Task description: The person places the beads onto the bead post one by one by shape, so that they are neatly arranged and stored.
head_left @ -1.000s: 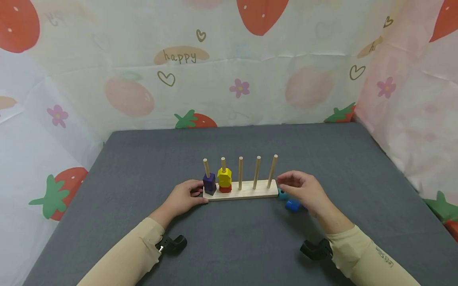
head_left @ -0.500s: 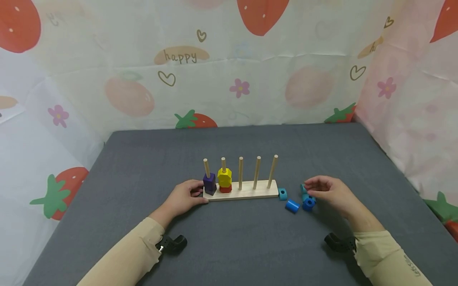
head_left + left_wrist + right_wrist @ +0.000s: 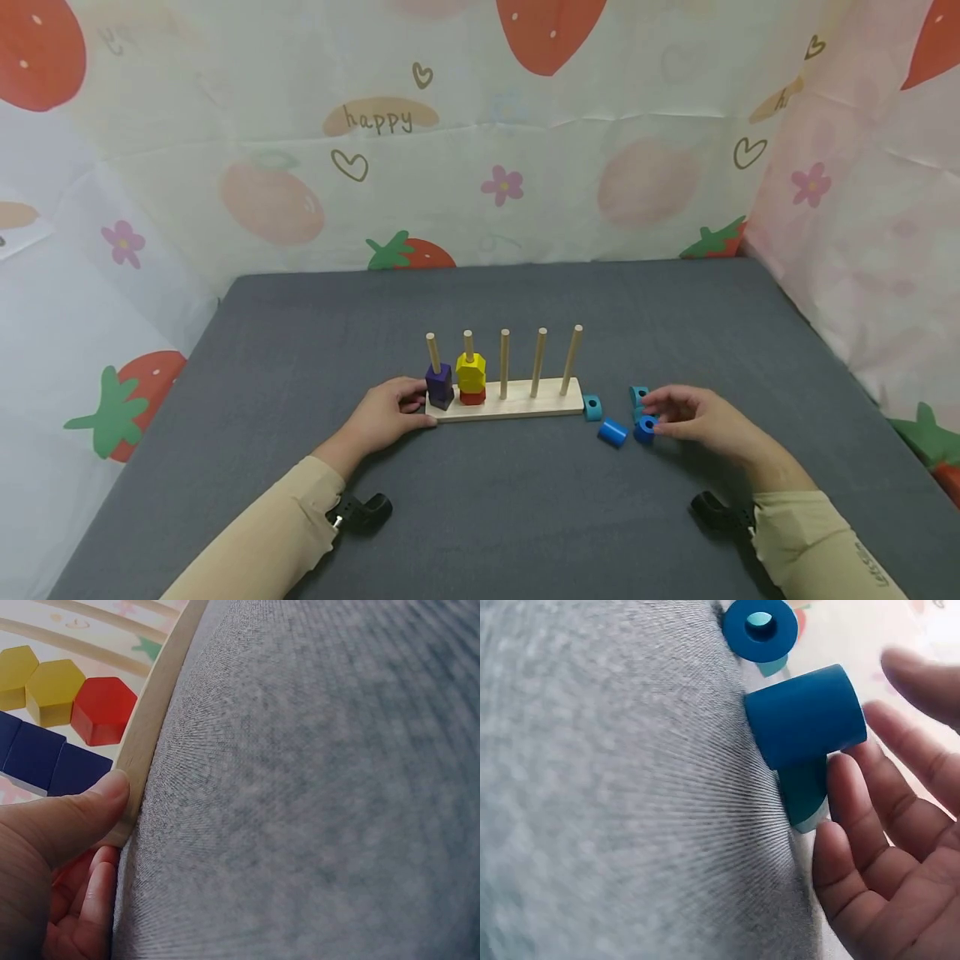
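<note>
My left hand point(image 3: 386, 412) grips the left end of a wooden peg board point(image 3: 540, 405). In the left wrist view its thumb lies on the board's edge, fingers curled behind the corner. Dark blue square blocks point(image 3: 79, 769) sit on the leftmost peg. The second peg carries a red hexagonal block point(image 3: 101, 712) under yellow hexagonal ones point(image 3: 56, 686). At the right, my right hand point(image 3: 701, 417) is spread beside a blue cylinder bead point(image 3: 806, 716), fingertips right at its end, thumb apart. A teal bead point(image 3: 802, 791) shows partly behind that cylinder.
Three bare pegs point(image 3: 537, 362) stand on the board's right part. Another blue cylinder point(image 3: 612, 432) lies on the grey cloth point(image 3: 480, 517), and a teal bead point(image 3: 592, 407) sits against the board's right end. Another teal bead point(image 3: 638, 395) lies behind the right hand's cylinder.
My right hand has moved right, away from the board's end, then slightly nearer me to the blue cylinder, uncovering the loose beads. The left hand and board have stayed put.
</note>
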Tool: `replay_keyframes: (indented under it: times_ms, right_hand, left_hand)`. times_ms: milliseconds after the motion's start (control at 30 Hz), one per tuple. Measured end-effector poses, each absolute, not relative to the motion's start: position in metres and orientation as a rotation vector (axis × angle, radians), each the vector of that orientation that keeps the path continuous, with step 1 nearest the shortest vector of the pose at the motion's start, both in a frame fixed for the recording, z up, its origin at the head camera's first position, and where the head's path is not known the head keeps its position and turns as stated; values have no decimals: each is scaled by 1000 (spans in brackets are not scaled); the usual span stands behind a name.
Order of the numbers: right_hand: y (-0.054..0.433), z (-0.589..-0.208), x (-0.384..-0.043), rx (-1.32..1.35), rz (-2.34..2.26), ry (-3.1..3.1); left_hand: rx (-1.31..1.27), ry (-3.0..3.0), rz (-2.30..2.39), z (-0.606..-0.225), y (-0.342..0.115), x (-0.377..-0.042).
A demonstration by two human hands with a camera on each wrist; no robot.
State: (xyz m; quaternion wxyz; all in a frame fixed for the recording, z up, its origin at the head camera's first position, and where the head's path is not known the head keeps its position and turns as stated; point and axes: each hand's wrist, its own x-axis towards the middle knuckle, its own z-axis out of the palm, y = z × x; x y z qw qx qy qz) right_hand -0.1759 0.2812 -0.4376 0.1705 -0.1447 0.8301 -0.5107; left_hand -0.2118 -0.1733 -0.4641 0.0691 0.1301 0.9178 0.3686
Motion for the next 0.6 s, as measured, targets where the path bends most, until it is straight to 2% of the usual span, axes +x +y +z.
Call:
replay_keyframes:
  times_ms: [600]
  right_hand:
    - [278, -441, -176, -548, -1288, 2390]
  left_hand:
    - [404, 2764, 1118, -464, -174, -212]
